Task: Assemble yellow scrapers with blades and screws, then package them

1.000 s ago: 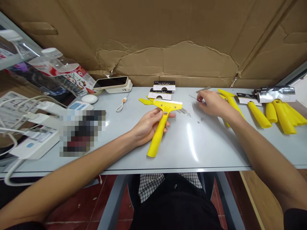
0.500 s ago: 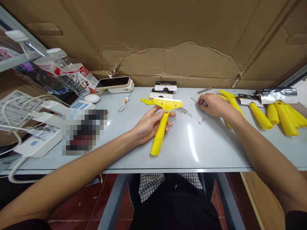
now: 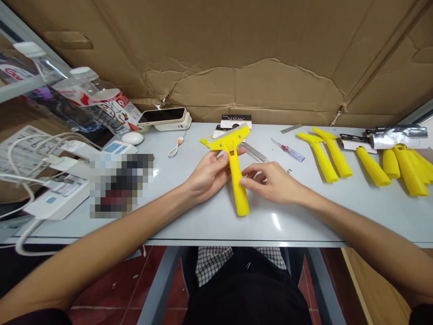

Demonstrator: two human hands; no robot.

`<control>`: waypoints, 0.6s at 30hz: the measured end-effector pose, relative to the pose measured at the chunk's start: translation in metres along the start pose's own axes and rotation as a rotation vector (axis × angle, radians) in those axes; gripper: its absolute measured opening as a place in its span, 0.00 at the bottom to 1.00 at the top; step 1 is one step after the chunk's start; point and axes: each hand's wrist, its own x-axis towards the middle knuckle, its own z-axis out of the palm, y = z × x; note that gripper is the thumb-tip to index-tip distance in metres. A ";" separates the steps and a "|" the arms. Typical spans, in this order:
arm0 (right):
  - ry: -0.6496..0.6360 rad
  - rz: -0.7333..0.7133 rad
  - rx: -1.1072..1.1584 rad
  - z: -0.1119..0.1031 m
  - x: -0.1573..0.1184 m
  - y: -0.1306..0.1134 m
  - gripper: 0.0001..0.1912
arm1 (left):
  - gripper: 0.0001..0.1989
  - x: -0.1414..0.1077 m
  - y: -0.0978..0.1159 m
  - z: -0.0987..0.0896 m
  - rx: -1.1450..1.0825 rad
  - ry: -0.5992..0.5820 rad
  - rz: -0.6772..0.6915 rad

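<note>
A yellow scraper [image 3: 239, 189] with a metal blade along its wide head is held up over the table, handle toward me. My left hand [image 3: 209, 176] is closed on its neck, with the thumb in front and the fingers partly behind. From the right, my right hand [image 3: 270, 181] has curled fingers, and its thumb and fingertips meet the handle's side. Two screws show in the scraper's head. Beyond my right hand lies a screwdriver [image 3: 289, 150] with a clear handle. Loose metal blades [image 3: 253, 152] lie behind the scraper, partly hidden.
Two yellow scraper bodies [image 3: 321, 160] lie at the right, near carded scrapers [image 3: 407, 171]. Another blade [image 3: 291, 128] is at the back. A phone [image 3: 164, 116], a power strip [image 3: 57, 203] with cables and bottles [image 3: 115, 106] occupy the left. Cardboard [image 3: 250, 90] walls the rear.
My right hand has let go of the screwdriver, leaving it on the table, and has moved left to the scraper's handle. The scraper has turned, its handle end swinging right.
</note>
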 end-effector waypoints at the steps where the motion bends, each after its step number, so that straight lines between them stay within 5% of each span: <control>1: -0.034 0.015 0.095 0.008 -0.001 -0.001 0.14 | 0.11 0.001 -0.001 -0.001 0.010 -0.007 0.005; 8: -0.112 0.160 0.537 0.017 0.005 0.016 0.18 | 0.19 0.008 -0.003 -0.009 0.192 -0.008 0.033; 14: -0.030 0.159 0.583 0.015 0.008 0.031 0.17 | 0.16 0.026 0.032 -0.018 0.603 0.272 0.316; 18: -0.035 0.170 0.601 0.015 0.011 0.034 0.20 | 0.15 0.058 0.055 -0.038 0.871 0.305 0.376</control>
